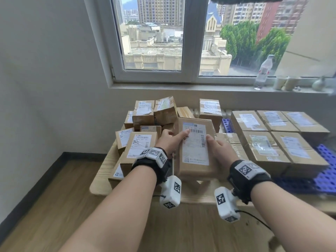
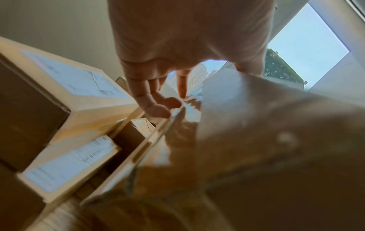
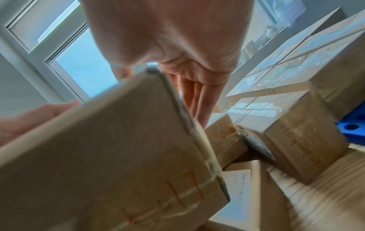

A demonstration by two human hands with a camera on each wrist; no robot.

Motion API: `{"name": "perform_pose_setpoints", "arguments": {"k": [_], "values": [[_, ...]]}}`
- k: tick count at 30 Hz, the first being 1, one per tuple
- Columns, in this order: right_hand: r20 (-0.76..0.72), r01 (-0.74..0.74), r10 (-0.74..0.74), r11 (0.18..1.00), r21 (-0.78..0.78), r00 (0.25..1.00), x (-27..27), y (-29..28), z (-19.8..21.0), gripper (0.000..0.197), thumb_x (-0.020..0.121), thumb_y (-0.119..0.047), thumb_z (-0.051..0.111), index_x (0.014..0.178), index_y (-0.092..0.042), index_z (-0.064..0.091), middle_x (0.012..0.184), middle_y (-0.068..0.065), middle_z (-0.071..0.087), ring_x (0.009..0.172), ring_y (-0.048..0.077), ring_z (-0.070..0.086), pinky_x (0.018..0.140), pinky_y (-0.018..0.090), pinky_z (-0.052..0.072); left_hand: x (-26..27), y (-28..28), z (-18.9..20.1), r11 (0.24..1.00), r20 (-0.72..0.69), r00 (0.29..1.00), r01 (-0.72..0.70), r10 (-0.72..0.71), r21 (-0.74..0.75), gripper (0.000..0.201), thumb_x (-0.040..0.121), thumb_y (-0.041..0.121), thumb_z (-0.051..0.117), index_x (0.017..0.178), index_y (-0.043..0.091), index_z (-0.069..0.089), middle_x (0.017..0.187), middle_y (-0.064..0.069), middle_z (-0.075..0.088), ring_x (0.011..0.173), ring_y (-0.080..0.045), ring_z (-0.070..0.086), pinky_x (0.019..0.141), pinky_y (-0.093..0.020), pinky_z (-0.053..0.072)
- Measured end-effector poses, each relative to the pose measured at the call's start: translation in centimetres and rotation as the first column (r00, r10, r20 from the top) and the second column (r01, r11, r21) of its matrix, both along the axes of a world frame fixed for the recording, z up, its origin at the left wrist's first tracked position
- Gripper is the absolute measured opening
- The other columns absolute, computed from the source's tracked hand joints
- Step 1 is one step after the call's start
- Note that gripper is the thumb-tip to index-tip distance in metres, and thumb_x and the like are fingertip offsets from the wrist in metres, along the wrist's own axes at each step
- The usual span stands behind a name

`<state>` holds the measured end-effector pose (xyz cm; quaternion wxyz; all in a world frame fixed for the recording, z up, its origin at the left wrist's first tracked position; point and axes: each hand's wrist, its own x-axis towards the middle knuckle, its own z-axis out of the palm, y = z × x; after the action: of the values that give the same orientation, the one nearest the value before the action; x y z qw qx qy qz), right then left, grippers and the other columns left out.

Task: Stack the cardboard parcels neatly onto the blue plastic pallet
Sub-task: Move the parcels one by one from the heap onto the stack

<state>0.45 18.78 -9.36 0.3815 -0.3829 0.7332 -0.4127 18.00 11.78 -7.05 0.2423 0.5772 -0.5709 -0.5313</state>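
Note:
I hold a flat cardboard parcel (image 1: 195,160) with a white barcode label, lifted over the table's front. My left hand (image 1: 174,140) grips its left edge with the thumb on the label. My right hand (image 1: 216,146) grips its right edge, thumb on top. In the left wrist view the fingers (image 2: 158,101) curl at the parcel (image 2: 256,140) edge. In the right wrist view the fingers (image 3: 199,101) lie along the side of the parcel (image 3: 118,156). The blue pallet (image 1: 325,171) lies to the right and carries a flat layer of several parcels (image 1: 283,139).
A loose pile of smaller parcels (image 1: 143,124) crowds the left and back of the light wooden table (image 1: 101,179). One more parcel (image 1: 231,140) lies between the pile and the pallet. A water bottle (image 1: 263,71) and cups (image 1: 285,82) stand on the window sill.

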Motion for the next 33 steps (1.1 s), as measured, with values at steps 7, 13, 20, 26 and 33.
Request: {"name": "perform_pose_setpoints", "arguments": {"k": [7, 13, 20, 26, 33], "values": [[-0.031, 0.141, -0.143, 0.988, -0.070, 0.989, -4.2, 3.4, 0.9, 0.060, 0.075, -0.077, 0.050, 0.095, -0.023, 0.066, 0.096, 0.001, 0.073, 0.088, 0.022, 0.070, 0.084, 0.045, 0.055, -4.3, 1.4, -0.5, 0.980, -0.107, 0.974, 0.197, -0.200, -0.040, 0.084, 0.080, 0.059, 0.065, 0.145, 0.030, 0.021, 0.128, -0.008, 0.059, 0.083, -0.017, 0.067, 0.053, -0.026, 0.050], [-0.048, 0.188, -0.192, 0.979, -0.075, 0.980, -9.8, 6.3, 1.3, 0.043, 0.090, -0.062, 0.049, 0.096, -0.022, 0.063, 0.099, 0.001, 0.069, 0.094, 0.023, 0.065, 0.090, 0.045, 0.052, -10.4, 2.9, -0.6, 0.970, -0.173, 0.954, 0.237, -0.244, -0.056, 0.088, 0.080, 0.056, 0.068, 0.148, 0.029, 0.019, 0.127, -0.003, 0.054, 0.103, -0.020, 0.060, 0.086, -0.042, 0.051], [0.001, 0.224, -0.224, 0.971, -0.080, 0.975, -19.4, 10.8, 1.6, 0.041, 0.091, -0.061, 0.049, 0.099, -0.023, 0.062, 0.107, 0.000, 0.068, 0.104, 0.021, 0.063, 0.096, 0.041, 0.048, -21.2, 5.7, -1.6, 0.956, -0.188, 0.937, 0.287, -0.294, -0.065, 0.119, 0.049, 0.077, 0.069, 0.147, 0.026, 0.025, 0.131, -0.007, 0.057, 0.110, -0.025, 0.062, 0.088, -0.048, 0.053], [0.010, 0.231, -0.231, 0.969, -0.083, 0.973, -28.3, 14.0, 1.4, 0.038, 0.092, -0.058, 0.049, 0.099, -0.024, 0.062, 0.111, 0.000, 0.067, 0.104, 0.020, 0.063, 0.099, 0.045, 0.048, -30.5, 7.4, -2.7, 0.950, -0.239, 0.920, 0.307, -0.311, -0.053, 0.124, 0.043, 0.085, 0.070, 0.143, 0.018, 0.038, 0.128, -0.010, 0.061, 0.107, -0.026, 0.066, 0.077, -0.043, 0.059], [0.146, 0.249, -0.235, 0.965, -0.085, 0.961, -36.5, 17.1, 1.0, 0.040, 0.097, -0.048, 0.049, 0.119, -0.016, 0.058, 0.111, 0.002, 0.067, 0.096, 0.014, 0.064, 0.072, 0.031, 0.052, -39.3, 10.5, -3.0, 0.947, -0.318, 0.893, 0.318, -0.318, -0.054, 0.119, 0.048, 0.075, 0.071, 0.140, 0.005, 0.042, 0.124, -0.012, 0.064, 0.101, -0.023, 0.067, 0.044, -0.020, 0.050]]}}
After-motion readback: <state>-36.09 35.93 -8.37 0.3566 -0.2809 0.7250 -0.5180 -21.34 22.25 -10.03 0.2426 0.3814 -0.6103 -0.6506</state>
